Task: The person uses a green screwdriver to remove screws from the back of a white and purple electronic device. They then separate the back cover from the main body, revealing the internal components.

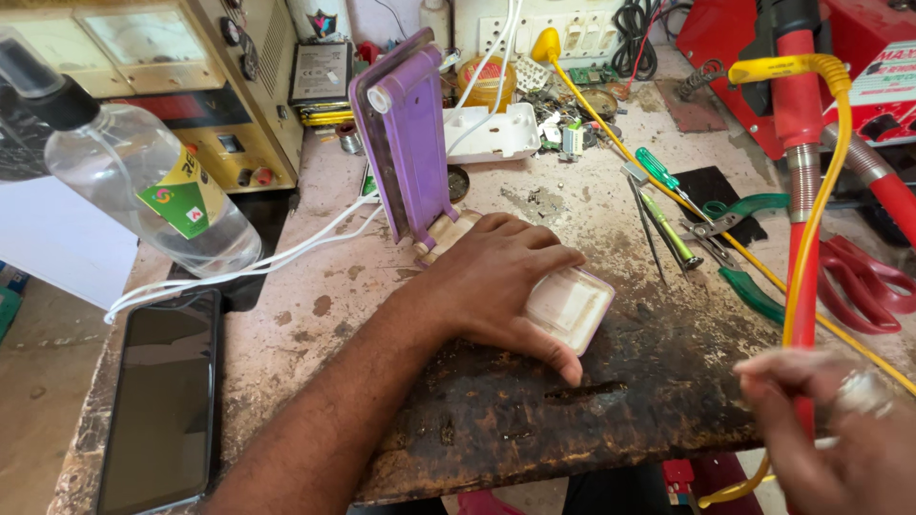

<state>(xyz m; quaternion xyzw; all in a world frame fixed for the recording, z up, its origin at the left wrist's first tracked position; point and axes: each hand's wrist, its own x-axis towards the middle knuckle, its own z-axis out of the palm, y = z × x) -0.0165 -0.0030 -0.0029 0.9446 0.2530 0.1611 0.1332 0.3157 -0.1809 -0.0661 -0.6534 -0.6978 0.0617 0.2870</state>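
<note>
Stand (412,143), purple, upright on its cream base (571,303) mid-counter (315,315). Left hand (501,281) flat, fingers spread, pressing base down; best kept firm so nothing tips. Right hand (840,429) blurred at near edge by yellow cable (811,219); grip unclear. Phone (162,401) lies left.

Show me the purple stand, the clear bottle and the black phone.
purple stand (408,143), head view, on its upright panel.
clear bottle (143,181), head view, on its body.
black phone (162,401), head view, on its dark screen.
</note>
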